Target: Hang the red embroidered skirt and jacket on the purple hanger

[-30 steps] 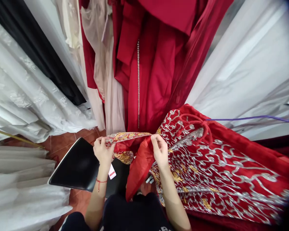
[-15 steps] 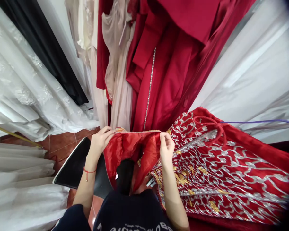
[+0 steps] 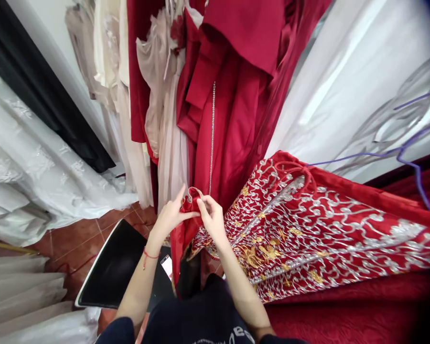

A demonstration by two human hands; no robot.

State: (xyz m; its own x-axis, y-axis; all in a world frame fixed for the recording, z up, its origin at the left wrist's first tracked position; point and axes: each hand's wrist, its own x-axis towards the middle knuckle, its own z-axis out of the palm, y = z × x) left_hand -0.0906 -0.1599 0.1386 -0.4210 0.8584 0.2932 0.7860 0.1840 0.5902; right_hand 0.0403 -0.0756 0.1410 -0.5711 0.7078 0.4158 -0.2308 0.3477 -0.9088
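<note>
A small red garment with a trimmed edge hangs between my two hands, gathered and folded at the top. On its left side, my left hand grips the folded cloth, its index finger pointing upward and its thumb reaching across the front. My right hand pinches the top edge between thumb and fingers, close to the left hand. Part of the cloth is hidden behind the hands. Right of them lies a large red garment embroidered in silver and gold, with a red cord tie at its upper edge.
Red dresses and beige dresses hang in front. White gowns and a black cloth are at the left. A black-topped seat stands low left, a phone beside my arm. Purple cord runs at right.
My hands have come together from the garment's two ends, so its stretched edge is now folded. The view has shifted, and the phone now shows more clearly.
</note>
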